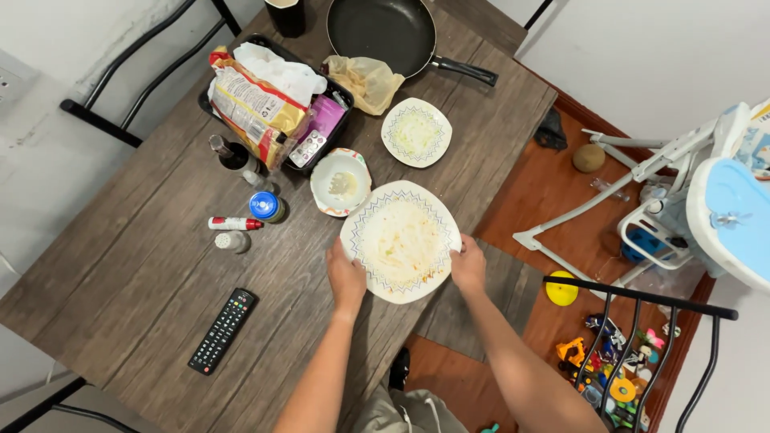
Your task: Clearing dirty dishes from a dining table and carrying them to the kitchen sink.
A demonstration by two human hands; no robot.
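Both hands grip opposite rims of a large white patterned plate (pixel 400 240) smeared with food, near the edge of the dark wooden table (pixel 136 265): left hand (pixel 346 277) clamped on its left rim, right hand (pixel 468 265) on its right. Stiff, breakable, probably greasy; rims give the surest hold.

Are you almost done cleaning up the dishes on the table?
Not nearly. The food looks eaten: the big plate shows only smears. Now the left hand and right hand grip its two edges, and it looks to be on the table. The bowl, small plate and pan sit untouched.
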